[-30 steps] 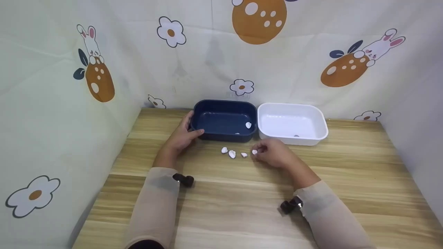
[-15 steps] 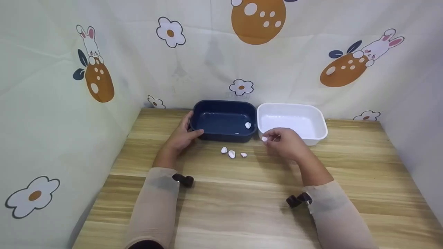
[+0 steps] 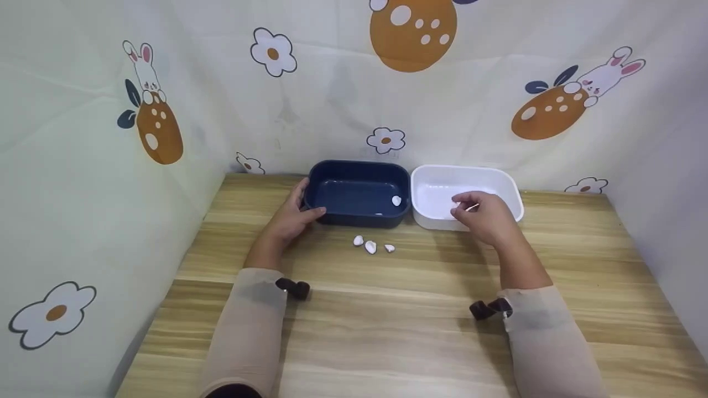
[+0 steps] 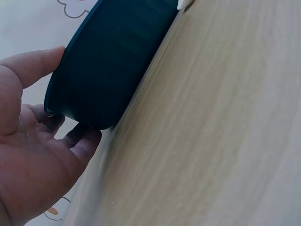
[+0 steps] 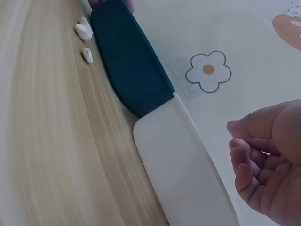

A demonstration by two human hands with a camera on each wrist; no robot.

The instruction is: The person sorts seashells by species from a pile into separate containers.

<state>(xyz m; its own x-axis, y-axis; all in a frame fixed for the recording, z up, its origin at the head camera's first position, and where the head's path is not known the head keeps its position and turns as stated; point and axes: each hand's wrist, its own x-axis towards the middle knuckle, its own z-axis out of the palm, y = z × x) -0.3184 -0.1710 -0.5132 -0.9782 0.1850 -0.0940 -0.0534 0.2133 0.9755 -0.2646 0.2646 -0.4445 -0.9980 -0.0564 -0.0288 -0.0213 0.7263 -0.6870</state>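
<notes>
My left hand (image 3: 287, 218) holds the left end of a dark blue plastic basin (image 3: 359, 220); in the left wrist view the thumb lies at its rim and the fingers curl at its end. Over a white basin (image 3: 420, 218), my right hand (image 3: 489, 218) pinches a small white shell (image 3: 456, 205) between thumb and fingertips, mostly hidden by them. Three more shells lie on the table before the blue basin: a left shell (image 3: 358, 240), a middle shell (image 3: 370, 247) and a right shell (image 3: 389, 248). Inside the blue basin sits another shell (image 3: 396, 200), with a white sliver near its front wall.
Both basins stand side by side at the back of the wooden table (image 3: 381, 320), close to a patterned cloth wall (image 3: 326, 110). A small dark camera (image 3: 296, 288) is strapped at the left wrist, and another dark camera (image 3: 489, 308) at the right.
My right hand has lifted one shell from the right end of the row on the table and carried it right and back, over the white basin. The left hand has stayed in place.
</notes>
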